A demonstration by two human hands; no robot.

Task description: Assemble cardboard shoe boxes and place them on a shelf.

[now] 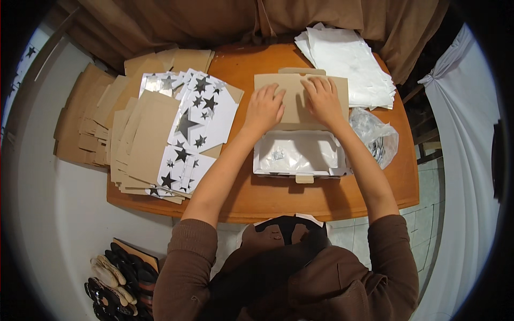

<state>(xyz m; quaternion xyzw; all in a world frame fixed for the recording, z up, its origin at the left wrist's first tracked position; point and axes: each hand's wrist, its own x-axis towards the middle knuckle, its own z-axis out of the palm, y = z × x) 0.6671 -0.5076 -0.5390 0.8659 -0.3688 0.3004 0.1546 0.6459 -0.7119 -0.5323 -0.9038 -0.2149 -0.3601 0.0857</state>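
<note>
A small cardboard mailer box lies with its lid [293, 101] folded back, brown inside face up, on the far side of its white-lined tray [261, 155]. Inside the tray is white or clear wrapping [305, 155] with a small silvery patch; the exact contents are hard to make out. My left hand [265, 108] rests on the left part of the lid, fingers spread. On its right part lies my right hand [325, 101], fingers apart and slightly bent. A tuck flap [304, 179] sticks out from the tray's near edge.
Flat cardboard blanks [142, 128] and star-printed sheets [187, 123] pile up on the wooden table's [235, 200] left. White sheets [348, 64] lie at the far right, with a clear plastic bag [383, 136] nearer. Shoes [115, 283] stand on the floor, lower left.
</note>
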